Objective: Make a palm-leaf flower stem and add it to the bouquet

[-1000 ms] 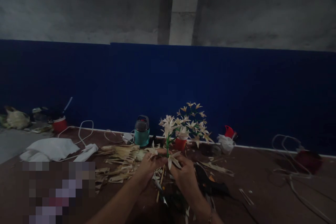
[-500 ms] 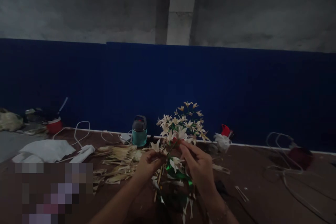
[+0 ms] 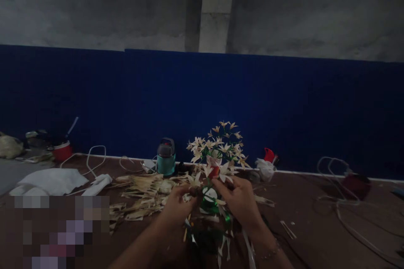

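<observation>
The left hand is pinching, between thumb and bent fingers, the stem part of a small flower spray, probably for keeping it steady while the pale petals are pointing upward and away from the palm. The right hand is curling from the other side, its fingertips reaching to the spray — in this dim light I cannot tell if they are closing on it. The spray is standing out between both hands, above a white-and-green roll. Behind, a red cup is sitting below a fuller bunch of flowers, perhaps holding it upright. Dry husks are lying beside the left hand, maybe for easy reach, and a teal jar is standing near the blue wall.
</observation>
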`<state>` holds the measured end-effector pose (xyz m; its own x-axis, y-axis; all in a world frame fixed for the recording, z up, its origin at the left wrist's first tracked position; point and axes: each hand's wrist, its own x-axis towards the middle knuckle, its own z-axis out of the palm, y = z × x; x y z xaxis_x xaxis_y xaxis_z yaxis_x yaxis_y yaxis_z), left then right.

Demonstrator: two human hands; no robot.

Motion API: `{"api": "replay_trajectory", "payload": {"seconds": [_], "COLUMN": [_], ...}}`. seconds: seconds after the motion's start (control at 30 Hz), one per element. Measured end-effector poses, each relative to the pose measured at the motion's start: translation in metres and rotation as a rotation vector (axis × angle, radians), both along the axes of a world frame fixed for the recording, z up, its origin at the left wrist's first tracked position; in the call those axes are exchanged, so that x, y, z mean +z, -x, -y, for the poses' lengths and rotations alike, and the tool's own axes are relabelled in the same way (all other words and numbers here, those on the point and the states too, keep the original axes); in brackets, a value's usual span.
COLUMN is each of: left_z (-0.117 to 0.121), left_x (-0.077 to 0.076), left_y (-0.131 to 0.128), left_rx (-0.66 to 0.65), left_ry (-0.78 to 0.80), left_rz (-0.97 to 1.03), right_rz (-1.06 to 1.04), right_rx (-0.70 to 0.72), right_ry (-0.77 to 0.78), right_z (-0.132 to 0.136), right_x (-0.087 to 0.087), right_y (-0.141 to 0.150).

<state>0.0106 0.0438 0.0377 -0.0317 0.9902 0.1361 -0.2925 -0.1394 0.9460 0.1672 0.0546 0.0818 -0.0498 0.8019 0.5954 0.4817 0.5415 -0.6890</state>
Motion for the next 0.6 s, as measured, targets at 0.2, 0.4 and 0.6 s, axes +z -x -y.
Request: {"api": "replay_trajectory", "payload": {"seconds": [0.2,0.4,0.6], "left_z": [0.002,-0.002,-0.001], "left_x": [0.010,0.005,0.005], "left_y": [0.004,0.012,0.006], "left_rx": [-0.006,-0.161,-0.275], "left_ry": [-0.039,0.082,0.090], "left_rz": [-0.208,-0.016,0.261], "right_rz": [0.012,-0.163,-0.106], "right_rx": [0.027,0.072,0.020], "right_ry": [0.076,0.036,-0.148], "right_z": [-0.001,0.010,0.020], "right_x": [0.004,0.015,0.019], "right_y": [-0.004,-0.008,-0.007]}}
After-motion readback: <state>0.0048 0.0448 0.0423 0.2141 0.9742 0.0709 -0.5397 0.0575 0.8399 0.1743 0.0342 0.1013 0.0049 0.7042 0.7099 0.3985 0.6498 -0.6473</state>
